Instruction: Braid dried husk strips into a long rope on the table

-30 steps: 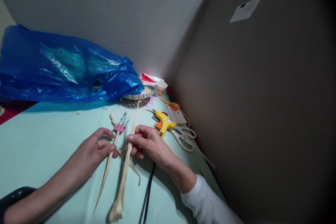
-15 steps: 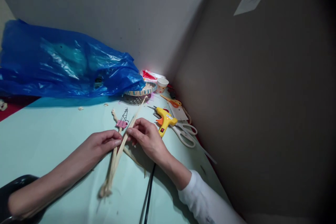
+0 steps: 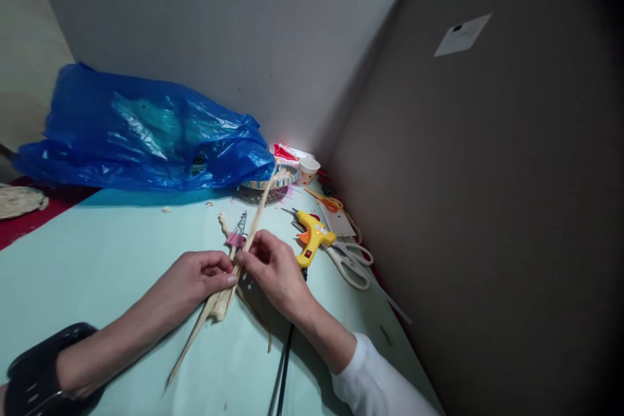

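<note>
1. Pale green tabletop (image 3: pixel 121 234) meets a gray wall (image 3: pixel 219 26) and a darker brown wall (image 3: pixel 478 175), the latter bearing a sheet of paper (image 3: pixel 462 35).
2. At center, a left hand (image 3: pixel 207 279) pinches pale fiber strands (image 3: pixel 188 344) between thumb and fingertips, just below a pink binder clip (image 3: pixel 236 239) that grips them.
3. Close beside it, a right hand (image 3: pixel 273 266) pinches a long fiber strip (image 3: pixel 263 205) between thumb and forefinger. One end slants up toward a blue-trimmed basket (image 3: pixel 287 175); whether it touches is unclear.
4. Both hands work over the tabletop, their fingertips nearly meeting; the exact contact between strip and strands is hidden.
5. Right of the hands lie a yellow glue gun (image 3: pixel 314 237), white-handled scissors (image 3: pixel 351 266) and, farther back, orange-handled scissors (image 3: pixel 333 203).
6. A crumpled blue plastic bag (image 3: pixel 141 136) spreads across the back left, with a paper cup (image 3: pixel 308 171) upright beside the basket.
7. A black cord (image 3: pixel 286 364) runs toward the near edge.
</note>
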`<state>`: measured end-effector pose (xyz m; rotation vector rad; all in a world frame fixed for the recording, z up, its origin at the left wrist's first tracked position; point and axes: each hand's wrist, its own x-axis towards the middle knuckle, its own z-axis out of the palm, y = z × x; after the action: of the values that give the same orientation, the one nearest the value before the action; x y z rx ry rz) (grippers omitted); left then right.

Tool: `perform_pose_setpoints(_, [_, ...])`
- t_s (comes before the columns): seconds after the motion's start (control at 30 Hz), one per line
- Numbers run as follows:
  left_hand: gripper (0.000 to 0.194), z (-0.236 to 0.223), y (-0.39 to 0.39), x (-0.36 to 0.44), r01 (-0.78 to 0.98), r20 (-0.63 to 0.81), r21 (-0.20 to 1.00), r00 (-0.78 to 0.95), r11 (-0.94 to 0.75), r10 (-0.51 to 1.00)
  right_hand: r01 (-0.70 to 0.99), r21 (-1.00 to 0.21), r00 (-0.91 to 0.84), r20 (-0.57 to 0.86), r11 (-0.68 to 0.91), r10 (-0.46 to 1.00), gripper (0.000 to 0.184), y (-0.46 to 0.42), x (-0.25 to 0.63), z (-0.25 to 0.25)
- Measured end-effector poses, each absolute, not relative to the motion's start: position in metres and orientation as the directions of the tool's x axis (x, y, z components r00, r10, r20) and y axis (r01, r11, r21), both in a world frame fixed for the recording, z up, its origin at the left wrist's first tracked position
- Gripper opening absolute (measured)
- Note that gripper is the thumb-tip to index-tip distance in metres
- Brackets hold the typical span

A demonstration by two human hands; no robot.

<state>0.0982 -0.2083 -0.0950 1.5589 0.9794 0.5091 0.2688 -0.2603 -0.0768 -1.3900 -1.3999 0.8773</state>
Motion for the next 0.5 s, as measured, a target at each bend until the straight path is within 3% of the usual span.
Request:
perform_pose_setpoints(0.1, [0.028,-0.0958,-0.2089,0.0981,0.310,-0.180,0.951,0.547,0.002,0.818,0.415,-0.905,0.020,0.110,0.092,0.994,0.007,-0.2646,0.2680,-0.0742])
perform_pose_setpoints(0.23, [0.028,-0.0961,-0.2090,0.0977,0.323,-0.152,0.945,0.557,-0.044,0.816,0.432,-0.901,-0.036,0.034,0.046,0.999,0.009,-0.2650,0.2735,-0.0692])
perform_pose_setpoints(0.37, [0.028,-0.0962,-0.2088,0.0988,0.313,-0.153,0.949,0.567,-0.040,0.809,0.445,-0.893,-0.054,0.045,0.064,0.998,0.005,-0.2662,0.2735,-0.0685])
perform_pose_setpoints(0.5, [0.028,-0.0956,-0.2101,0.0992,0.308,-0.202,0.951,0.568,0.021,0.798,0.435,-0.899,-0.073,0.018,0.048,0.997,0.019,-0.2681,0.2720,-0.0733])
